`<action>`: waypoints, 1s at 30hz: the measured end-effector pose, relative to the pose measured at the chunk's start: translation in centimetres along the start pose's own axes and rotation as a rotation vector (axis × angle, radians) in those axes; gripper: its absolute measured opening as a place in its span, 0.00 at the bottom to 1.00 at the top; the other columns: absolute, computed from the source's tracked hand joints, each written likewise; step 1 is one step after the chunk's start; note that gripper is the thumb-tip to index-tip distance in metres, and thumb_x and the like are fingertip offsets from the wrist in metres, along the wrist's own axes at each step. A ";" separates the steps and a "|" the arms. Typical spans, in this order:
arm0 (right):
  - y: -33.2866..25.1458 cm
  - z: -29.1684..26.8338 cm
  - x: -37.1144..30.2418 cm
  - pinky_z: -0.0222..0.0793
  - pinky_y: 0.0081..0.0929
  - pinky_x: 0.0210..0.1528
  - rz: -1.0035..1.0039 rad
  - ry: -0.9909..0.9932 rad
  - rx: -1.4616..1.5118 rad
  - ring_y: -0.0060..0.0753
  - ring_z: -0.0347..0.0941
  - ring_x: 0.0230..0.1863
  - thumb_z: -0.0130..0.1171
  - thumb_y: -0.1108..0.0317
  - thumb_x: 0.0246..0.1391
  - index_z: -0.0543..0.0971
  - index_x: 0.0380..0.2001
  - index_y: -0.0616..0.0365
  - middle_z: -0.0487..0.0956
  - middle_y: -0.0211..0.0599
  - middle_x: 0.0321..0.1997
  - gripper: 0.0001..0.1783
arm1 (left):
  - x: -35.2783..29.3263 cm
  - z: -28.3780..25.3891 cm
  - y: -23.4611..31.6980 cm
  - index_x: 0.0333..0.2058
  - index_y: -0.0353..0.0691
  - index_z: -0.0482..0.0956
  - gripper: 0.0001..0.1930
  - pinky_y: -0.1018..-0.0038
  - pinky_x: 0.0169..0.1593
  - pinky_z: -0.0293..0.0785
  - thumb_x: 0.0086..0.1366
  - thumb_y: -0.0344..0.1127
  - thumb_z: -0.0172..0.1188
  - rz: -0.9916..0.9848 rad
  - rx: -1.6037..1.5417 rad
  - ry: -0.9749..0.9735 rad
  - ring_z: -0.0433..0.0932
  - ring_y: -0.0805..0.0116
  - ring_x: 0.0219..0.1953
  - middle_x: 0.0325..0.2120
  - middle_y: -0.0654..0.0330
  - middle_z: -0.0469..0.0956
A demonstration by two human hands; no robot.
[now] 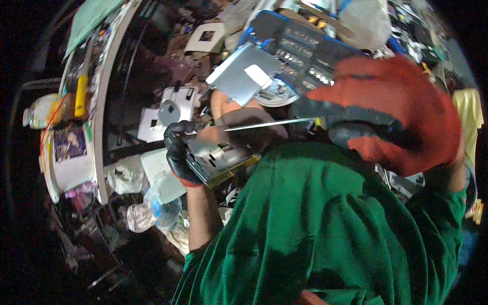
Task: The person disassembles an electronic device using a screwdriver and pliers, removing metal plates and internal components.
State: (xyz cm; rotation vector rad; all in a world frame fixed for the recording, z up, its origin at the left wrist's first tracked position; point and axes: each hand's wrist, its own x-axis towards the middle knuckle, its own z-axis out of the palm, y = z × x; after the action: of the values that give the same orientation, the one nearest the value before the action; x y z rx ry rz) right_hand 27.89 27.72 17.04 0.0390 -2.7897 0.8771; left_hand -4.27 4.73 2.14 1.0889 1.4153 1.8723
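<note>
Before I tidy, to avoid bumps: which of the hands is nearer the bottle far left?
Left. The left hand is right of the bottle and lower; the right hand is farther right.

The rod [269, 124] and casing [218, 158] look glossy metal, the shirt [315, 213] matt cloth

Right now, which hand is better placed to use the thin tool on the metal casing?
Probably the right hand: it holds the thin tool, its shaft toward the metal casing, which the left hand grips.

Dim, grainy fisheye view, curving into black corners; deep shadow lower left, soft blur on the right hand [399, 117], pale gleam along a metal rod [274, 123].
</note>
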 end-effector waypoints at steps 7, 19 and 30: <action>-1.3 10.9 -0.3 0.76 0.42 0.44 0.218 0.138 0.251 0.56 0.78 0.41 0.67 0.64 0.45 0.78 0.54 0.55 0.78 0.54 0.48 0.29 | 1.2 -4.9 -0.5 0.44 0.38 0.81 0.21 0.49 0.53 0.73 0.69 0.49 0.49 -0.231 -0.710 0.194 0.77 0.48 0.49 0.45 0.51 0.81; -2.1 13.6 0.4 0.77 0.41 0.38 0.258 0.205 0.432 0.54 0.79 0.36 0.65 0.67 0.48 0.77 0.54 0.57 0.79 0.50 0.43 0.27 | 1.7 -0.4 0.5 0.35 0.38 0.78 0.16 0.52 0.49 0.72 0.69 0.45 0.50 -0.296 -0.708 0.406 0.76 0.51 0.40 0.37 0.53 0.80; -0.3 13.2 0.8 0.73 0.40 0.46 0.259 0.133 0.601 0.51 0.78 0.40 0.58 0.72 0.52 0.76 0.52 0.69 0.80 0.51 0.42 0.23 | 1.7 0.4 0.3 0.36 0.40 0.80 0.13 0.57 0.48 0.75 0.65 0.44 0.55 -0.520 -0.778 0.353 0.78 0.58 0.38 0.34 0.57 0.81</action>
State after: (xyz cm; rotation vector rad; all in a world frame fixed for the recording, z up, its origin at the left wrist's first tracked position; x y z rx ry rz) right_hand 24.56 19.99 6.84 -0.2795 -2.3416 1.6811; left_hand -4.80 6.26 2.91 0.0095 0.8538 1.9736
